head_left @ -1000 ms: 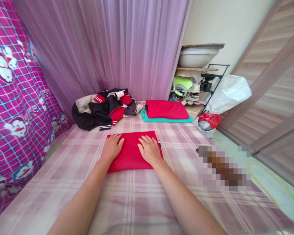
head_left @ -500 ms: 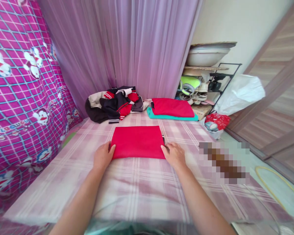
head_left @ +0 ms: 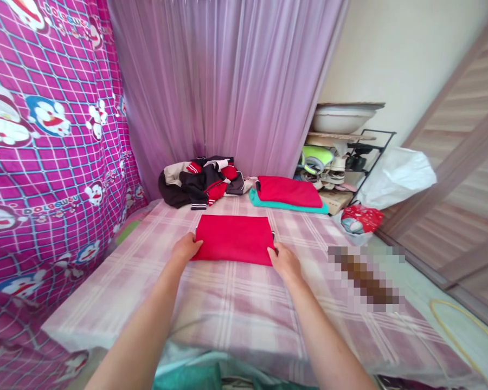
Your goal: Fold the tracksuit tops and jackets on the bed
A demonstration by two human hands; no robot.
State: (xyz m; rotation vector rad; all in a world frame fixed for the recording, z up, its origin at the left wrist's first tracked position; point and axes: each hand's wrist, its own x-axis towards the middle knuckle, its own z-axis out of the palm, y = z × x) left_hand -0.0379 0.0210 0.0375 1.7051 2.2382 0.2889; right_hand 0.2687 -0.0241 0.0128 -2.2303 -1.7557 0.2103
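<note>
A folded red garment (head_left: 235, 238) lies as a flat rectangle on the plaid-covered surface in front of me. Its left edge is pinched by my left hand (head_left: 186, 247), thumb on top and fingers tucked beneath. On the opposite side, my right hand (head_left: 285, 260) grips the near right corner the same way. A bit of dark, white-striped trim shows at the right edge. Whether the cloth is slightly raised off the surface, I cannot tell.
At the back left is a heap of dark, red and grey clothes (head_left: 205, 181). Right of it, another folded red garment (head_left: 288, 190) rests on a teal cloth (head_left: 325, 208). A shoe rack (head_left: 366, 173) stands beyond the right corner; purple curtains (head_left: 228, 81) hang behind.
My view has tilted up and shifted a little left. My left hand has closed more firmly on the garment's left edge, and my right hand has tightened its pinch at the right corner.
</note>
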